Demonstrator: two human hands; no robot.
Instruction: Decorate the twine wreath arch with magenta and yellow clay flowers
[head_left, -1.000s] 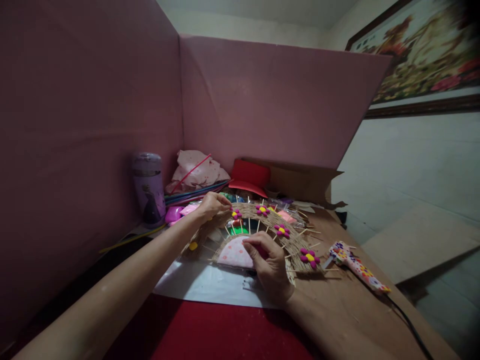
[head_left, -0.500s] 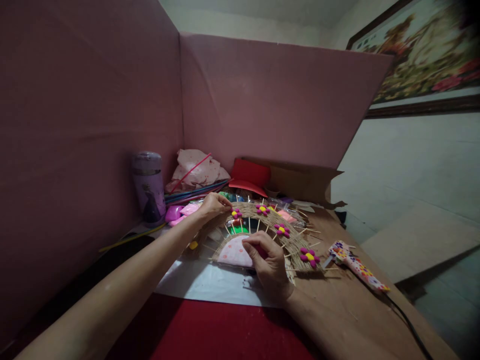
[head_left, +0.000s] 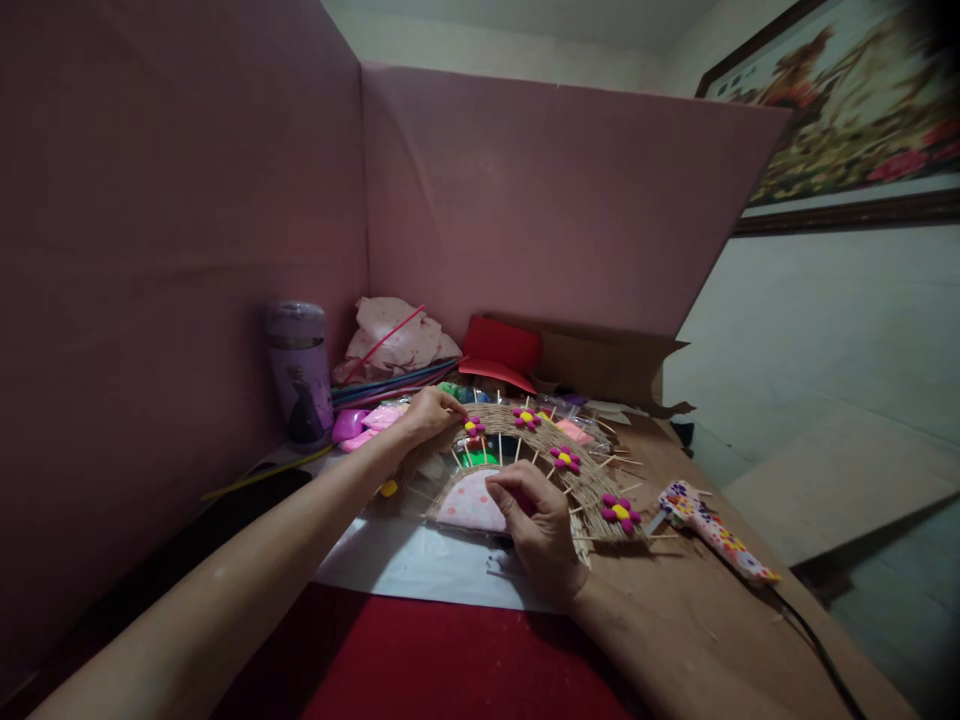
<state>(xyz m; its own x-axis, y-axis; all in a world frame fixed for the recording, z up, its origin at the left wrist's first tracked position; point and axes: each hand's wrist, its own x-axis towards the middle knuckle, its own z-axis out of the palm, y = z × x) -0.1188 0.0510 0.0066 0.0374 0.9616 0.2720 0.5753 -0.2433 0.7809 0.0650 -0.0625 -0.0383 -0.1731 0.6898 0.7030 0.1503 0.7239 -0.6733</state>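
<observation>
A half-round fan-shaped weaving of tan cord point(head_left: 592, 485) on thin sticks stands before me, with a dotted pale fabric half-circle point(head_left: 469, 500) at its base. Several magenta flowers with yellow centres, one of them a flower point(head_left: 620, 513) at the lower right, sit along the woven band. My left hand point(head_left: 433, 412) reaches to the band's upper left, fingertips pinched together at the edge of a smaller flower point(head_left: 473, 427); what they hold is hidden. In front of the fabric, my right hand point(head_left: 541, 525) is curled closed around a dark magenta lump point(head_left: 527, 502), probably modelling clay, mostly covered by the fingers.
A glue gun point(head_left: 716, 535) with a flowered covering lies on the brown board at right, its black cord trailing forward. Behind the weaving are clay packets point(head_left: 364, 425), a red cap-like thing point(head_left: 501, 350) and bundled cloth point(head_left: 397, 340). A purple tumbler point(head_left: 300, 375) stands left by pink panels.
Almost nothing differs. The whole view has shifted very slightly, and both hands keep their places at the weaving.
</observation>
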